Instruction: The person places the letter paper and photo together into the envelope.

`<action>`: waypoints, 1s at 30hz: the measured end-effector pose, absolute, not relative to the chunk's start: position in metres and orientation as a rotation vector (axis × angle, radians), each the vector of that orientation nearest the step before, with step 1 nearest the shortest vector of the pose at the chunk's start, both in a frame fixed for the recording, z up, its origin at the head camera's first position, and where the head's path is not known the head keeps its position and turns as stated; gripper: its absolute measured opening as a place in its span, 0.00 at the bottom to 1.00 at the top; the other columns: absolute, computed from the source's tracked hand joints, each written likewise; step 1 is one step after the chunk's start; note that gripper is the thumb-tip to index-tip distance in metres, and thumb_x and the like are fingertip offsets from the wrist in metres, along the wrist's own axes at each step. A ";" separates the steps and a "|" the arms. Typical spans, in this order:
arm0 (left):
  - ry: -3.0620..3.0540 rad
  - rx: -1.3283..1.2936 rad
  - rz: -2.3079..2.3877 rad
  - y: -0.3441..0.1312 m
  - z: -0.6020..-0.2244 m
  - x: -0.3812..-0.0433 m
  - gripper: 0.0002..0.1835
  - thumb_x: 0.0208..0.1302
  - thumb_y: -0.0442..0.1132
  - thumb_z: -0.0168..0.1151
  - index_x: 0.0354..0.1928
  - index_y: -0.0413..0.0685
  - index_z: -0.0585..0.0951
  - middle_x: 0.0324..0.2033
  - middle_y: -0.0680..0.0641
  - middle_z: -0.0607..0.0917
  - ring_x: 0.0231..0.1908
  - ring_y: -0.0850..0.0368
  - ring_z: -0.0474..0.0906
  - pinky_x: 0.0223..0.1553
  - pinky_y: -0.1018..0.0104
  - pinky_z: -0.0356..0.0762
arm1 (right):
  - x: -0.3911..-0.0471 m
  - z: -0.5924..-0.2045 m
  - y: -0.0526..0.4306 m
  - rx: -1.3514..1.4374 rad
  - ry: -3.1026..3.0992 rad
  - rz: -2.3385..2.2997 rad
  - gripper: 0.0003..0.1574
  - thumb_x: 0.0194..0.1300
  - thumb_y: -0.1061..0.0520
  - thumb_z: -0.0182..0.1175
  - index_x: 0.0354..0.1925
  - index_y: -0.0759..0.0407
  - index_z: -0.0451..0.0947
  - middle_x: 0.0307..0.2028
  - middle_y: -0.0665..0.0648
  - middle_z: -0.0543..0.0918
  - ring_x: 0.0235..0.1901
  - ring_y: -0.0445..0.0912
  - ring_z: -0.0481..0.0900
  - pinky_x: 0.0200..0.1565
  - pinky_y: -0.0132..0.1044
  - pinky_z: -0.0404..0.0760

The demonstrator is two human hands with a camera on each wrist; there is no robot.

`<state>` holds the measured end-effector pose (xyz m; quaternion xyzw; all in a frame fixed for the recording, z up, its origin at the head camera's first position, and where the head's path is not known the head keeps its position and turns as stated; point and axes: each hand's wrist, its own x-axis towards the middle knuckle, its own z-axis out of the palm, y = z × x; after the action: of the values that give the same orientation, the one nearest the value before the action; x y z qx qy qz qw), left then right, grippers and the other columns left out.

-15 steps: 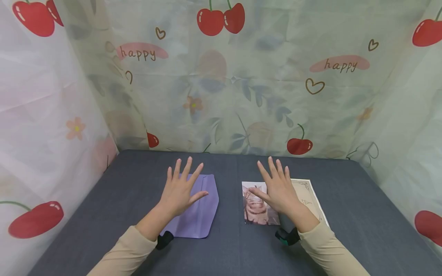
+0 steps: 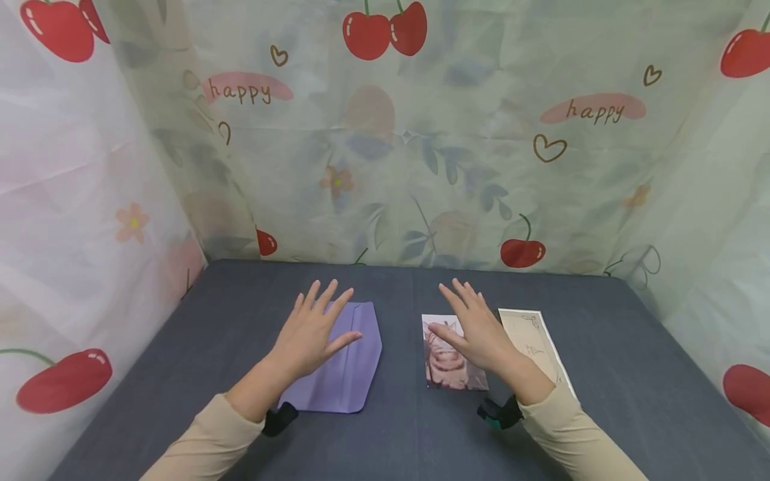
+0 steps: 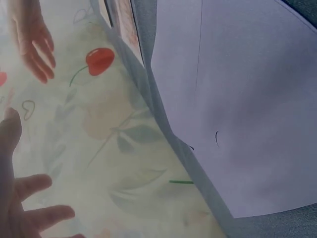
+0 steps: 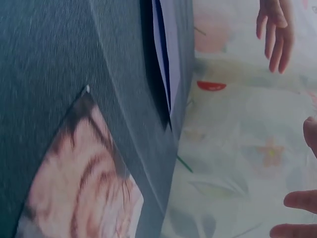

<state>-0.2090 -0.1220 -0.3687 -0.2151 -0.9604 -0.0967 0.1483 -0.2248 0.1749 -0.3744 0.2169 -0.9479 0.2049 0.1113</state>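
Observation:
My left hand hovers with spread fingers above a purple envelope on the left half of the table. In the left wrist view the envelope lies apart from the fingers. On the right, my right hand is held over a photo of a striped cat, its fingers straight and touching nothing. Beside the photo, partly hidden by the right hand and forearm, lies a cream card with a white border and ornamental corner print. The right wrist view shows the photo close up.
A dark grey cloth covers the table. Behind it hangs a printed curtain with cherries and hearts, and similar cloth encloses both sides. A dark wrist strap piece shows under the left wrist, another under the right.
Both hands have tilted and lowered slightly, and the right fingers have drawn a little closer together. More of the cream card shows. The envelope, photo and card stay in place.

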 end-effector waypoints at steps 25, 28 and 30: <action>-2.983 -0.913 -0.587 -0.138 -0.392 -0.210 0.28 0.62 0.54 0.58 0.61 0.48 0.71 0.65 0.38 0.67 0.66 0.37 0.61 0.62 0.42 0.63 | -0.210 -0.400 0.123 0.974 -2.792 0.808 0.31 0.65 0.46 0.55 0.61 0.60 0.68 0.60 0.61 0.74 0.61 0.54 0.71 0.61 0.51 0.68; -2.987 -0.934 -0.595 -0.139 -0.397 -0.211 0.28 0.62 0.54 0.58 0.60 0.48 0.72 0.65 0.37 0.67 0.66 0.36 0.61 0.61 0.41 0.63 | -0.210 -0.404 0.117 1.023 -2.791 0.820 0.31 0.66 0.47 0.55 0.61 0.62 0.69 0.58 0.60 0.75 0.60 0.53 0.73 0.60 0.49 0.70; -2.986 -0.951 -0.596 -0.139 -0.401 -0.211 0.28 0.62 0.53 0.59 0.60 0.47 0.72 0.65 0.36 0.67 0.65 0.35 0.61 0.60 0.40 0.63 | -0.211 -0.407 0.113 1.062 -2.789 0.821 0.30 0.66 0.47 0.55 0.60 0.63 0.69 0.57 0.60 0.76 0.59 0.53 0.73 0.59 0.49 0.70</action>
<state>-0.2111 -0.1387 -0.4009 -0.2981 -0.9357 -0.1869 -0.0243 -0.2106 0.1128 -0.4065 0.3431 -0.9008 0.2651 0.0231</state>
